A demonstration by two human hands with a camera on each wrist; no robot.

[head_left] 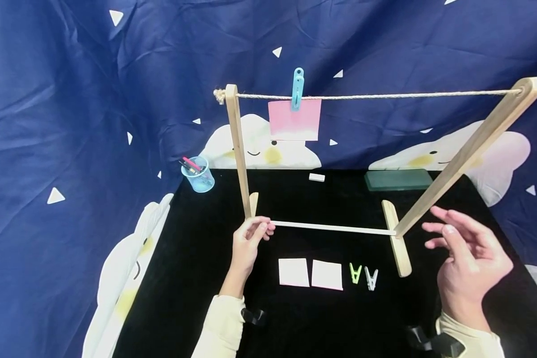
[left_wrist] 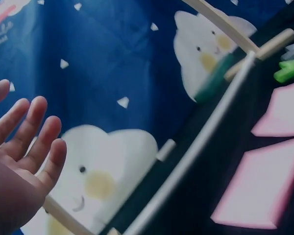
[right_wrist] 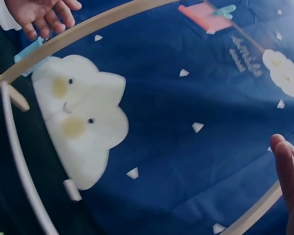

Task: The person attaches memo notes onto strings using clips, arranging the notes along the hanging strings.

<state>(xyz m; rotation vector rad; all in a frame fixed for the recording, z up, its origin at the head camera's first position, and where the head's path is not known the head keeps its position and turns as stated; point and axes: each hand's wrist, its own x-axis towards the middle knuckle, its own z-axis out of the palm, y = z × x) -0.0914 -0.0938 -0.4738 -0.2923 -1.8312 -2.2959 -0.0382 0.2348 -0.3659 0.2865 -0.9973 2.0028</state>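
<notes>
My left hand is raised in front of the left wooden post, its fingers loosely bent with nothing in them. Loosely curled and holding nothing, my right hand hovers beside the right post. Between the post tops runs a rope. A blue clothespin clips a pink paper note to it. Two pale notes with pink edges, a left note and a right note, lie on the black table, beside a green clothespin and a grey clothespin.
A white bar joins the posts low down. Behind it are a blue mesh cup with pens, a white block and a dark green case. A blue curtain hangs behind the table.
</notes>
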